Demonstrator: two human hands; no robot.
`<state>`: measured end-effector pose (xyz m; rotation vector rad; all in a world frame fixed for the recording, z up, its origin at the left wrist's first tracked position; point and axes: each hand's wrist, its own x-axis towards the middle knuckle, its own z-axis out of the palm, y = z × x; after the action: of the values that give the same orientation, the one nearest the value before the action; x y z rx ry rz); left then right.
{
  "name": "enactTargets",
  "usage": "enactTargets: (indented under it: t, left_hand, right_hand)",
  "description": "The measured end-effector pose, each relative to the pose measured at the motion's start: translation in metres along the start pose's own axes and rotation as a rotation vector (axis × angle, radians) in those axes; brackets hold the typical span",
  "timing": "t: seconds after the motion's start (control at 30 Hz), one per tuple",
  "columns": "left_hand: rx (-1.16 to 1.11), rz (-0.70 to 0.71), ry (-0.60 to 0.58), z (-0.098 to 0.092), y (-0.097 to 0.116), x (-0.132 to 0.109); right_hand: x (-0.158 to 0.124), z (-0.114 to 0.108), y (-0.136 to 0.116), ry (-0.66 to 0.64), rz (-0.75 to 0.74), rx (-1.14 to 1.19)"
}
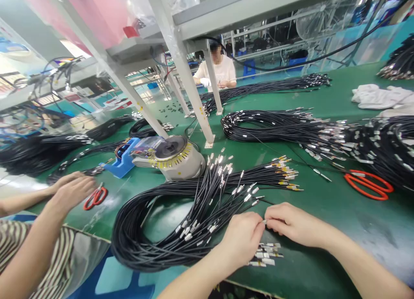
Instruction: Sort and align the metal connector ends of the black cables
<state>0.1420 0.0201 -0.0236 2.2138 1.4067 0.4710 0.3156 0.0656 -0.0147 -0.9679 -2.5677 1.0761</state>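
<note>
Just above the near table edge, my left hand (245, 235) and my right hand (287, 222) meet fingertip to fingertip. Both are closed in a pinch on a small pale cable end (265, 222); the fingers hide most of it. Beneath and left of my left hand lies a large looped bundle of black cables (129, 230) with white tags and metal tips. Some silvery cable ends (267, 253) stick out below my left hand. Beyond my hands, another part of the bundle ends in yellow-marked tips (286, 174).
Red-handled scissors (368, 185) lie at right, more cable bundles (271, 124) behind. A round grey machine (179, 159) and blue tape dispenser (124, 159) stand left of centre. Shelf posts (197, 96) rise from the table. A co-worker's hands (73, 189) are at left, near scissors (96, 198); another person sits opposite.
</note>
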Motion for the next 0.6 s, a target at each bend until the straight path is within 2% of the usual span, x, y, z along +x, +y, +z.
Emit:
enactTargets:
  t: [0.23,0.33,0.4,0.5,0.6]
  left_hand:
    - [-0.044,-0.020,-0.006,0.002,-0.002,0.002]
    - [-0.107,-0.021,0.019,-0.004,-0.001,0.003]
    - [-0.162,-0.012,0.106,-0.017,-0.004,0.001]
    - [-0.264,-0.007,0.337,-0.046,-0.015,-0.007]
    - [-0.506,-0.139,0.594,-0.074,-0.033,-0.019]
  right_hand:
    - [0.003,-0.002,-0.001,-0.004,0.023,0.038]
    - [0.001,-0.004,-0.001,-0.007,0.055,0.111]
    - [-0.002,-0.006,-0.001,-0.046,0.086,0.129]
    - [-0.008,-0.005,-0.005,-0.128,0.120,0.010]
    - [-0.012,-0.001,-0.013,-0.171,0.129,-0.159]
